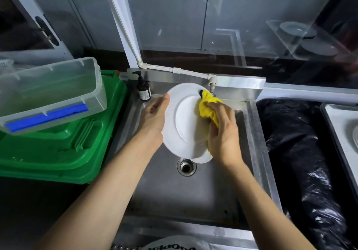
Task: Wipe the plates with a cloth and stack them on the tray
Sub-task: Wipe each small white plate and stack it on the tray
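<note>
A pump bottle (143, 89) stands at the steel sink's (174, 197) back-left corner. Over the basin, the left hand (153, 122) grips the tilted white plate's (184, 122) left rim. The right hand (222, 135) clutches a yellow cloth (208, 107) against the plate's right side. The tray (337, 125) lies far right.

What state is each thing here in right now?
White plate, held tilted over the sink.
Yellow cloth, bunched, pressed against the plate.
Left hand, grips the plate's rim.
Right hand, holds the cloth.
Soap bottle, upright at the sink's back corner.
Drain, unplugged.
Clear bin, tilted on a green plastic stack.
</note>
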{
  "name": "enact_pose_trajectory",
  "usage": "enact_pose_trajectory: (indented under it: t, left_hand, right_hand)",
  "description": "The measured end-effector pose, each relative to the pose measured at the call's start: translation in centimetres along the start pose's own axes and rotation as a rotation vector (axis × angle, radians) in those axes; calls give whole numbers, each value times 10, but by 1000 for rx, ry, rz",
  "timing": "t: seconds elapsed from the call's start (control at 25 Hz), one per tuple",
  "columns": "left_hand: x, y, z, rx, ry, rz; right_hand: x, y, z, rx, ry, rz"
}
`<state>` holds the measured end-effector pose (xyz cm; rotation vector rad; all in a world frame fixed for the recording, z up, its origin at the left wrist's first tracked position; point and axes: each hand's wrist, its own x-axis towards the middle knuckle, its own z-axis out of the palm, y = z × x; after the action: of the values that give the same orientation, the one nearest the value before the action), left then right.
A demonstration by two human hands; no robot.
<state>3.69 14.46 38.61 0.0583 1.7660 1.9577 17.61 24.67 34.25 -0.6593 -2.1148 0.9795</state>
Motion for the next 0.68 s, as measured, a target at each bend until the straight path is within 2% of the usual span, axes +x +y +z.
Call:
enact_pose_trajectory:
  t: [0.2,0.44,0.52,0.68]
  left_hand:
    - [12,0,2,21,77,-5]
    - [13,1,5,-59,95,-57]
    - [14,5,3,-100,61,-86]
    - [12,4,-3,-101,-3,-104]
  right_hand:
    - [-70,-6,31,9,-68,-7]
    - [-104,-10,45,-82,-181,-233]
    - [-106,-3,37,-27,-114,-154]
    - [-87,-1,14,148,128,9]
